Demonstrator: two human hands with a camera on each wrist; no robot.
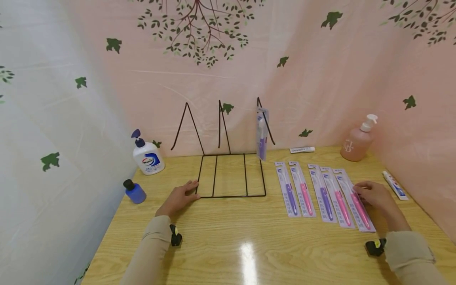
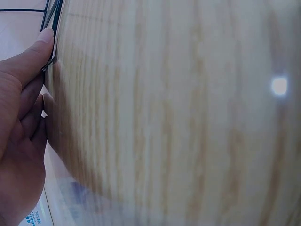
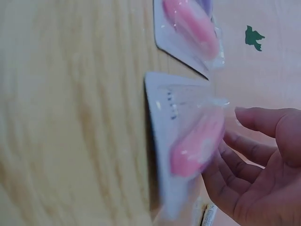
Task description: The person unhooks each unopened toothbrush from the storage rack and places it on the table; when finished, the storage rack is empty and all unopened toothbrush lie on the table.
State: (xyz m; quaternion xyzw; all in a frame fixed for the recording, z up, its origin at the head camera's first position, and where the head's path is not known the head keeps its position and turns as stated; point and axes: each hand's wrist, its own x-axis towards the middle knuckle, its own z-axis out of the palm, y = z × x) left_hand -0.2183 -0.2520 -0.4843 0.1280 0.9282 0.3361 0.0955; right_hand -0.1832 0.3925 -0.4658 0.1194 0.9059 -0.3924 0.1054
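Note:
A black wire rack (image 1: 231, 196) stands at the table's back, with a purple packaged toothbrush (image 1: 262, 144) hanging on its right hook. My left hand (image 1: 180, 198) holds the rack's front left corner; in the left wrist view the wire runs between thumb (image 2: 46, 35) and fingers. To the right lies a row of several packaged toothbrushes, pink and purple. Beside the rightmost pink toothbrush (image 1: 360, 209) is my right hand (image 1: 375, 195), its fingers at the package's right edge. The right wrist view shows the thumb (image 3: 256, 120) apart from that package (image 3: 197, 146).
A white pump bottle (image 1: 149, 160) and a small blue bottle (image 1: 136, 192) stand left of the rack. A pink pump bottle (image 1: 356, 142) is at the back right. One toothpaste tube (image 1: 302, 150) lies behind the row, another tube (image 1: 394, 185) at the right edge.

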